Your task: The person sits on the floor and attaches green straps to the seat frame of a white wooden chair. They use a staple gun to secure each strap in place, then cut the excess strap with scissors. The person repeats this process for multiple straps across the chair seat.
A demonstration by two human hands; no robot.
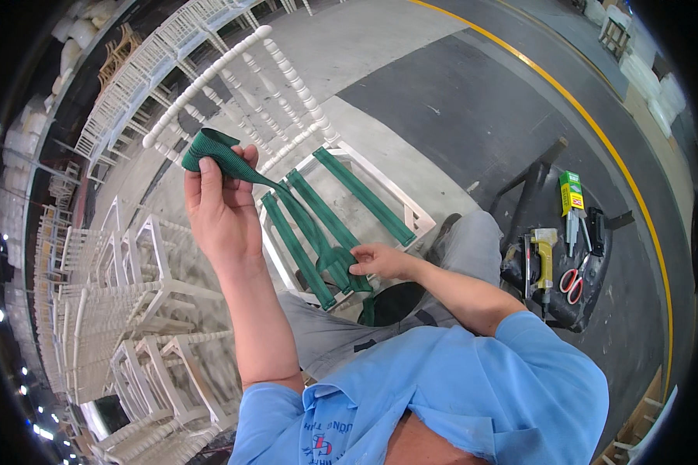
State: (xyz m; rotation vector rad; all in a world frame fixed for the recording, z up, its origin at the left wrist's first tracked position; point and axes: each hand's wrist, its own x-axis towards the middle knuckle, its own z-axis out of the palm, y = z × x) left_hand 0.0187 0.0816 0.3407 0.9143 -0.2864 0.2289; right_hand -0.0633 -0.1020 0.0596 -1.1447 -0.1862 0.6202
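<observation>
A white chair (423,221) with a turned-spindle back stands in front of me, and several green webbing straps (364,195) run across its open seat frame. My left hand (223,205) is raised near the chair back, closed round a folded bundle of green webbing (213,149). From that bundle a loose length slants down over the seat. Low on the seat, my right hand (381,261) pinches the webbing where it gathers in loops near the frame's near edge. A loose end hangs below that edge.
On my right, a black stool (574,314) carries a yellow staple gun (545,260), red-handled scissors (572,285), grey staple strips (572,232) and a green-yellow box (571,192). Many white chairs (151,302) crowd the left side. A yellow line (589,120) curves along the floor.
</observation>
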